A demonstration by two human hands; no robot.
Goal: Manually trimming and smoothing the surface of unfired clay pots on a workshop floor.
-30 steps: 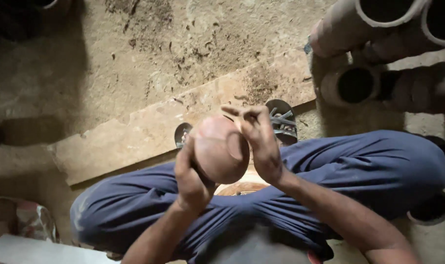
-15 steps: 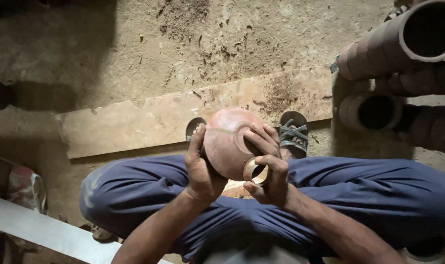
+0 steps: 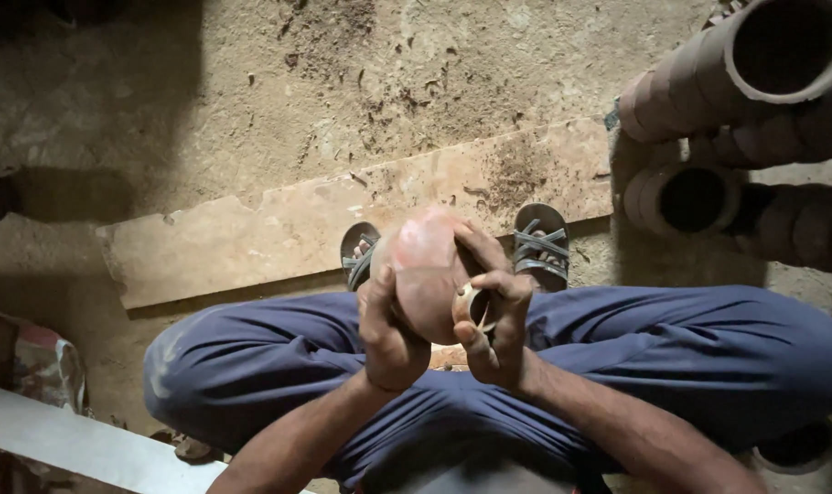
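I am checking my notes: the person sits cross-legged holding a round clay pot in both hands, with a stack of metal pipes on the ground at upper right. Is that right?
Not quite: in the head view the pipes look like reddish clay, not metal. The rest stands: left hand and right hand both hold the round clay pot.

Both hands close round the clay pot (image 3: 425,274), the left hand (image 3: 388,334) on its near side, the right hand (image 3: 491,316) gripping a small ring (image 3: 475,306) against it. Directly below the grip, the knees in blue trousers (image 3: 672,357) block any downward path. Just beyond it lie two sandals (image 3: 539,242) and a stone slab (image 3: 279,238). Far to the right of the grip, stacked clay pipes (image 3: 708,119) wall off that side. Left of it and farther ahead, bare earthen floor (image 3: 251,101) leaves open room.
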